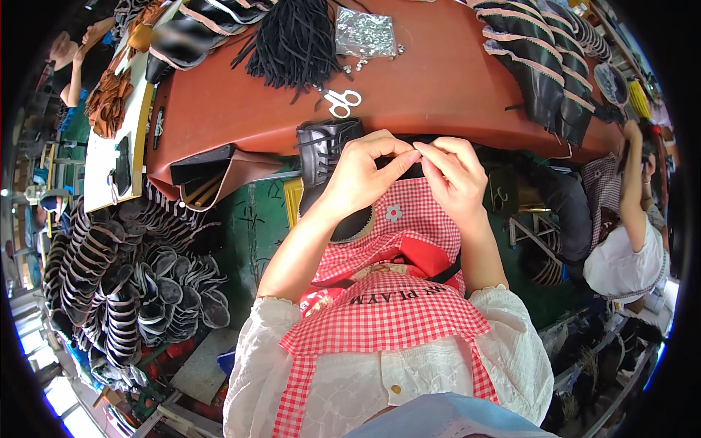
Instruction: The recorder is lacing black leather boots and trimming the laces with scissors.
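Crowded shoe workshop, seen from above, with a red-brown worktable (438,80) across the top. Near its front edge, just left of middle: white-handled scissors (341,101). Behind them, toward the far edge, a bundle of black laces (296,40) and a clear bag of small metal fittings (365,33). Along the right edge, a row of black boot uppers (537,66) with pale trim. Below the table's left end, on the floor, a heap of dark shoe uppers (124,285).

Over the lap, on a red-and-white checked apron (398,306), just off the table's front edge: a black laced boot (327,157), partly hidden by both hands. Left hand (359,175) curled around the boot's upper part, fingers bent close, thumb and forefinger pinched narrow at something dark by the top edge. Right hand (456,175) just beside it, fingertips nearly touching the left's, likewise pinched tight on a small piece too little to make out.

At the right rim, another person in a white top (621,263), one arm raised to the table's right corner.
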Available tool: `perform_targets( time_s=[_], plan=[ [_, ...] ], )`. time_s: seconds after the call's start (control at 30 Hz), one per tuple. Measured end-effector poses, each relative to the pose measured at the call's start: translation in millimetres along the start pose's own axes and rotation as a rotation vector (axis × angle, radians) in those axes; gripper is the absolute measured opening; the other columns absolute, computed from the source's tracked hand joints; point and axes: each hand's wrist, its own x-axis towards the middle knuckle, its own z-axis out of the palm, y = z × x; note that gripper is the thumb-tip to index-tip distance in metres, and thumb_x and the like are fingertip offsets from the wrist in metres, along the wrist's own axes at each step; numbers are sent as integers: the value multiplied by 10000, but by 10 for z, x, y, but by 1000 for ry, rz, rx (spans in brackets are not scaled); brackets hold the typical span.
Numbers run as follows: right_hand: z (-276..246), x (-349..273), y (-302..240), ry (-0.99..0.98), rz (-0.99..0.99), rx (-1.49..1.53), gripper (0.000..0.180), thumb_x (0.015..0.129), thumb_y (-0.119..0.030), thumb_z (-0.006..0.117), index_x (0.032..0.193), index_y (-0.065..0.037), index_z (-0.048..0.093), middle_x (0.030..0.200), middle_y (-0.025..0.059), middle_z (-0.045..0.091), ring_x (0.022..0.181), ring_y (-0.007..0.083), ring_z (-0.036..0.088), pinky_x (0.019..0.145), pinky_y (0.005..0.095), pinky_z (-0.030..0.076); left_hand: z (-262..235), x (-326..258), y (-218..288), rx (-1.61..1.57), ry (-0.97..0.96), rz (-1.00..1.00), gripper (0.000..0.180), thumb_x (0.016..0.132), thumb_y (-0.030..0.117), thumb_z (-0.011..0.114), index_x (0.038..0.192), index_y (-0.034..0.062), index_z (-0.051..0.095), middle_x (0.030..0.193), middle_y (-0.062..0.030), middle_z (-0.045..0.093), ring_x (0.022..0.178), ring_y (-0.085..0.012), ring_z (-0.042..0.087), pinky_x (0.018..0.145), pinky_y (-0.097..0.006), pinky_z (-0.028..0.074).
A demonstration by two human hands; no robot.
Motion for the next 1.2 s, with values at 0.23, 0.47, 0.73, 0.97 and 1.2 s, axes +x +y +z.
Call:
perform_targets(
  time_s=[0.23, 0.47, 0.73, 0.97, 1.2],
  plan=[
    [736, -236, 281, 85, 428, 604, 133, 820, 81, 646, 943, 36, 627, 867, 89, 651, 791, 148, 676, 663, 229, 561, -707, -94, -203, 646, 153, -110, 103, 766, 120, 714, 841, 52, 704, 1069, -80, 639, 1009, -236, 597, 824, -331, 481],
    [1265, -496, 401, 7, 439, 508, 118, 795, 50, 691, 893, 16, 636, 879, 71, 663, 788, 125, 665, 693, 234, 548, -531, -276, -857, 892, 199, 147, 74, 693, 117, 716, 747, 80, 683, 1247, -116, 564, 1288, -322, 422, 1081, -494, 304],
    [1330, -490, 401, -14, 393, 401, 119, 761, 37, 717, 849, 7, 643, 850, 81, 657, 746, 141, 669, 670, 240, 557, -443, -361, -1077, 843, 224, 137, 131, 739, 155, 720, 869, 140, 733, 1393, -102, 460, 1352, -314, 340, 1105, -556, 208],
    [1314, -418, 392, -40, 362, 309, 122, 752, 59, 704, 839, 1, 642, 813, 91, 645, 706, 179, 666, 624, 256, 546, -392, -323, -1045, 859, 244, 116, 107, 720, 128, 723, 827, 130, 724, 1387, -77, 456, 1330, -291, 357, 1103, -584, 162],
    [1295, -406, 426, -126, 354, 243, 139, 759, 87, 683, 854, -4, 638, 797, 92, 636, 713, 189, 657, 621, 264, 534, -407, -289, -1097, 874, 254, 196, 92, 694, 111, 722, 785, 113, 713, 1317, -45, 518, 1295, -252, 409, 1106, -572, 169]
  ],
)
